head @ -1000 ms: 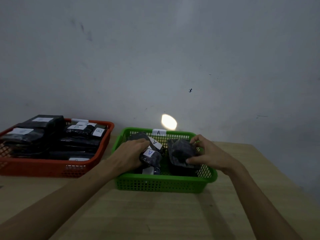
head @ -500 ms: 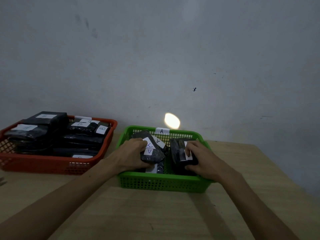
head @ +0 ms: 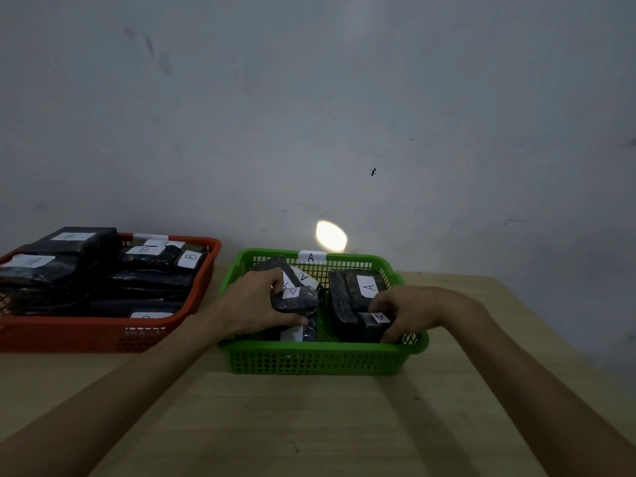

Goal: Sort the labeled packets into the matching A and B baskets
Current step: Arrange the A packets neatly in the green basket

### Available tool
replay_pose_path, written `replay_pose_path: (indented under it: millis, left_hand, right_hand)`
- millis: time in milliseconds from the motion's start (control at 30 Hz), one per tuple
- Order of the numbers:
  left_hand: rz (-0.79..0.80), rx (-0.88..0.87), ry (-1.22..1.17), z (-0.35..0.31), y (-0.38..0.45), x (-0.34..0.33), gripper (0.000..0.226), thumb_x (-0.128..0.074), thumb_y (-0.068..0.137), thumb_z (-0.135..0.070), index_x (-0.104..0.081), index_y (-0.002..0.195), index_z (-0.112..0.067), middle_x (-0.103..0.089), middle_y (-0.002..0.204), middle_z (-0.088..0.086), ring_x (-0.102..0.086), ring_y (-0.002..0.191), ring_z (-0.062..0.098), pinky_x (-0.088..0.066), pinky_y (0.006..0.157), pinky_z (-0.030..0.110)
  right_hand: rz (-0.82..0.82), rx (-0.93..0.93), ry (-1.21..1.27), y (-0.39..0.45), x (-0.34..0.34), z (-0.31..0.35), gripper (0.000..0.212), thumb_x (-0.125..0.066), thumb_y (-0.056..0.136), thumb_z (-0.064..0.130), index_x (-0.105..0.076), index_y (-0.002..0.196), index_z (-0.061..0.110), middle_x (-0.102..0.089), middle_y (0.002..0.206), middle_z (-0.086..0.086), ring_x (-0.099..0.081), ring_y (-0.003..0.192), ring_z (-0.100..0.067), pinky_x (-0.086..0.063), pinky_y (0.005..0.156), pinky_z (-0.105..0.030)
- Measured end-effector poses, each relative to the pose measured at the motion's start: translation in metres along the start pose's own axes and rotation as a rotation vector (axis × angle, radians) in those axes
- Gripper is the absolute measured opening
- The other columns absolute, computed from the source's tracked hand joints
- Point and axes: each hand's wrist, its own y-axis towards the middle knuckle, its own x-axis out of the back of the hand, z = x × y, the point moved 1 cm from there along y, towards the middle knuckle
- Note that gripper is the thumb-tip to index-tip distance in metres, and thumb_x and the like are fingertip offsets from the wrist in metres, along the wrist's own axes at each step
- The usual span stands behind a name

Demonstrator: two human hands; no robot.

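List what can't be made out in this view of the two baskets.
- Head view: the label on the packet under the left hand is blank or turned away.
- The front label in the red basket is cut off by its rim.
- The red basket's own tag is unreadable, half hidden by packets.
- The right hand covers part of a small packet.

My counter (head: 344,425) is pale wood against a grey wall — on it sit two baskets side by side, apart: red basket (head: 103,335) left, green basket (head: 320,359) right.
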Motion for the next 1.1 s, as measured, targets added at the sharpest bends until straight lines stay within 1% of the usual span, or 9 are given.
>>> replay_pose_path:
  millis: [300, 433, 533, 600, 700, 800, 900, 1000, 1100]
  left_hand:
    - [0.013, -0.039, -0.037, -0.013, -0.003, -0.007, 0.066, -0.077, 0.058, -0.072, -0.038, 0.077, -0.022, -0.055, 0.072, -0.006, -0.051, 0.063, 0.016, -0.040, 0.053, 0.032]
    - [-0.066, -0.071, -0.054, -0.015, 0.001, -0.010, 0.068, -0.078, 0.055, -0.071, -0.038, 0.073, -0.019, -0.052, 0.073, -0.004, -0.048, 0.065, 0.017, -0.037, 0.053, 0.030]
    - [-0.085, -0.071, -0.085, -0.017, 0.006, -0.015, 0.069, -0.081, 0.051, -0.070, -0.039, 0.073, -0.019, -0.051, 0.076, -0.007, -0.049, 0.066, 0.010, -0.039, 0.053, 0.029]
    - [-0.082, -0.073, -0.091, -0.023, 0.015, -0.020, 0.068, -0.083, 0.049, -0.067, -0.039, 0.073, -0.021, -0.051, 0.077, -0.008, -0.049, 0.068, 0.010, -0.039, 0.052, 0.029]
    - [-0.116, -0.109, -0.110, -0.042, 0.039, -0.028, 0.061, -0.080, 0.051, -0.063, -0.035, 0.071, -0.027, -0.047, 0.074, -0.008, -0.043, 0.065, 0.008, -0.028, 0.050, 0.025]
    - [-0.109, -0.122, -0.186, -0.059, 0.064, -0.038, 0.056, -0.078, 0.058, -0.055, -0.034, 0.072, -0.024, -0.044, 0.072, -0.006, -0.041, 0.064, 0.015, -0.025, 0.051, 0.027]
    - [-0.009, -0.090, -0.146, -0.053, 0.075, -0.040, 0.057, -0.086, 0.060, -0.049, -0.039, 0.083, -0.026, -0.046, 0.087, -0.009, -0.041, 0.074, 0.006, -0.030, 0.055, 0.023]
    - [-0.030, -0.059, -0.014, -0.024, 0.066, -0.029, 0.052, -0.080, 0.073, -0.044, -0.043, 0.106, -0.029, -0.047, 0.116, -0.008, -0.049, 0.091, 0.007, -0.048, 0.076, 0.027]
    - [-0.142, 0.030, 0.148, 0.010, 0.056, -0.006, 0.045, -0.068, 0.087, -0.030, -0.048, 0.127, -0.020, -0.049, 0.131, -0.002, -0.047, 0.108, 0.011, -0.044, 0.094, 0.029]
  right_hand:
    - [0.076, -0.016, -0.069, 0.009, -0.005, 0.000, 0.031, -0.070, 0.086, 0.014, -0.070, 0.116, 0.023, -0.059, 0.091, 0.018, -0.058, 0.093, -0.010, -0.048, 0.074, -0.025]
    - [0.015, -0.012, -0.026, 0.007, -0.006, -0.004, 0.023, -0.076, 0.084, 0.027, -0.070, 0.107, 0.026, -0.062, 0.089, 0.019, -0.060, 0.089, -0.009, -0.048, 0.073, -0.026]
    - [-0.204, 0.047, 0.204, 0.006, -0.003, -0.002, 0.030, -0.073, 0.086, 0.047, -0.070, 0.100, 0.021, -0.069, 0.091, 0.011, -0.067, 0.084, -0.009, -0.054, 0.074, -0.030]
    - [-0.364, 0.101, 0.482, 0.008, 0.000, 0.005, 0.045, -0.065, 0.087, 0.058, -0.065, 0.113, 0.021, -0.070, 0.101, 0.006, -0.071, 0.079, -0.008, -0.056, 0.064, -0.026]
    - [-0.334, 0.135, 0.765, 0.019, 0.004, 0.017, 0.057, -0.073, 0.083, 0.053, -0.058, 0.131, 0.027, -0.065, 0.118, 0.007, -0.071, 0.084, -0.010, -0.055, 0.060, -0.022]
    - [-0.363, 0.185, 0.506, 0.035, 0.010, 0.014, 0.056, -0.083, 0.077, 0.042, -0.064, 0.127, 0.025, -0.065, 0.118, 0.008, -0.066, 0.099, -0.013, -0.057, 0.076, -0.028]
    - [-0.453, 0.152, 0.373, 0.054, 0.015, -0.004, 0.051, -0.082, 0.077, 0.044, -0.066, 0.121, 0.024, -0.069, 0.111, 0.006, -0.065, 0.098, -0.013, -0.053, 0.086, -0.033]
    - [-0.563, 0.032, 0.112, 0.079, 0.018, -0.027, 0.057, -0.073, 0.080, 0.055, -0.057, 0.128, 0.030, -0.064, 0.120, 0.003, -0.053, 0.114, -0.020, -0.034, 0.089, -0.034]
    - [-0.517, -0.023, 0.058, 0.099, 0.015, -0.043, 0.057, -0.067, 0.082, 0.060, -0.049, 0.128, 0.032, -0.058, 0.125, 0.000, -0.043, 0.120, -0.023, -0.022, 0.084, -0.035]
